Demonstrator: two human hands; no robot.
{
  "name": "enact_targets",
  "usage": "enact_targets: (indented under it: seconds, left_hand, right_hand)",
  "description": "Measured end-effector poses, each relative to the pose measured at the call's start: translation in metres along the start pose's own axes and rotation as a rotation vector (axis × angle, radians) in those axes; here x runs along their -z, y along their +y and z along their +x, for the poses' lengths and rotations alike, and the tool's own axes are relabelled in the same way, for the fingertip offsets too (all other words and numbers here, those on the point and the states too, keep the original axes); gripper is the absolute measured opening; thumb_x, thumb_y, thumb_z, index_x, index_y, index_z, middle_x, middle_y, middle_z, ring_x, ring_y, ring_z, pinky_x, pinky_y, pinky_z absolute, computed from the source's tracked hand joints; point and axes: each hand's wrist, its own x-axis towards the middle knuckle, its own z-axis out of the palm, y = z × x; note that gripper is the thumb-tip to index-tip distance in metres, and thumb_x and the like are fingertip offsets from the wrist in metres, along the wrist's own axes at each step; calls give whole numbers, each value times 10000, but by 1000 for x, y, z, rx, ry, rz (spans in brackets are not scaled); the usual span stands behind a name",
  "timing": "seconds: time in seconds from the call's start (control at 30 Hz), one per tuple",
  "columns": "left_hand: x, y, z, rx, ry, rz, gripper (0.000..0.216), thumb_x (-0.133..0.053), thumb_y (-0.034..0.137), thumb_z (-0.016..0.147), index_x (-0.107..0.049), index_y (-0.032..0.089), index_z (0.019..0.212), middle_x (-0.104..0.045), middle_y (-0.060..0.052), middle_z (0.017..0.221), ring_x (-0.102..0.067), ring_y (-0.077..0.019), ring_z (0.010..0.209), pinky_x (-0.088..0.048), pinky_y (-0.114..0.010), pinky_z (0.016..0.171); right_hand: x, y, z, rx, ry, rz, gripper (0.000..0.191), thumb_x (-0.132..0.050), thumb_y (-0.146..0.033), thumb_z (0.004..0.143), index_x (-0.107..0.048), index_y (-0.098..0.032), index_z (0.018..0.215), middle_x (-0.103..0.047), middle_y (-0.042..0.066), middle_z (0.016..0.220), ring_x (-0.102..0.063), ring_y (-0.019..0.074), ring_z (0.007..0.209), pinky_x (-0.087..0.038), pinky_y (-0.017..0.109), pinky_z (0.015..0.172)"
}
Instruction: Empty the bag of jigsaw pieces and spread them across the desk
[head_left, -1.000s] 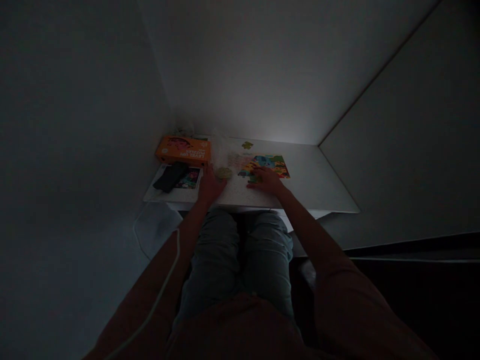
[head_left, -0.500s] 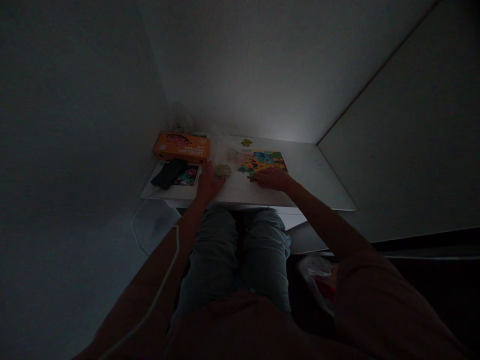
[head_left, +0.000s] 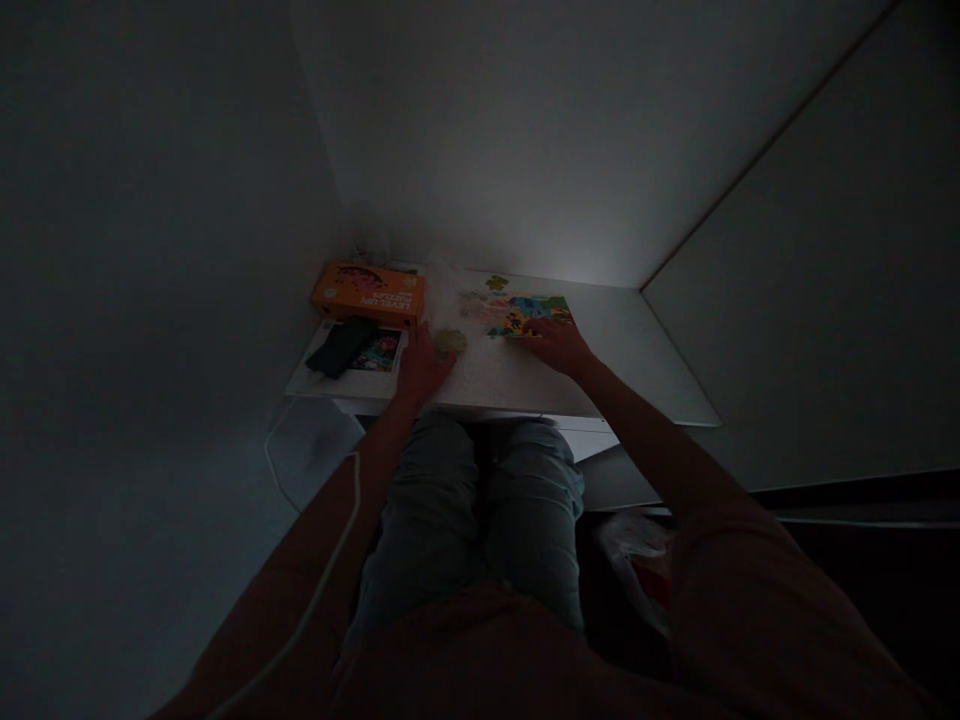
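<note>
In dim light, a colourful, partly assembled jigsaw puzzle [head_left: 525,310] lies on a small white table [head_left: 637,370]. My right hand [head_left: 556,345] rests flat on the puzzle's near edge, fingers spread over the pieces. My left hand [head_left: 420,368] lies on the table just below a small pile of pale loose pieces [head_left: 449,342]; whether it holds anything is too dark to tell. A single green piece [head_left: 496,283] sits apart at the table's back edge.
An orange puzzle box [head_left: 369,291] stands at the table's back left. In front of it lie a dark flat object [head_left: 341,346] and a colourful picture card [head_left: 379,352]. Walls close in on the left and behind. A white cable [head_left: 315,590] hangs along my left arm.
My right hand has slid right and farther back along the puzzle's near edge, covering more of it. My left hand has stayed by the loose pieces. The view shifted slightly.
</note>
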Motion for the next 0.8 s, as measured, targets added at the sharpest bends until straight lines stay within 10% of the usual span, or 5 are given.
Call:
enact_targets:
  seconds: [0.5,0.8]
  left_hand:
    - [3,1,-2,-1,-1,-21,835,-766,336,985,-328,196,1682,-429,-248,1703,-515,-439,1528,-490,-602,1227]
    - [5,3,-2,-23,-16,-13,790,-751,275,1003,-319,64,1630,-411,-308,1689,-485,-403,1533,-468,-527,1221]
  right_hand:
    - [-9,22,9,-52,40,135,480,-434,-175,1066,-804,-321,1334,-689,53,1533,-662,358,1362,-508,560,1196]
    - [39,26,23,-108,418,446,310,-555,-165,1015,-804,-247,1179,-752,146,1295,-723,336,1181,-581,540,1117]
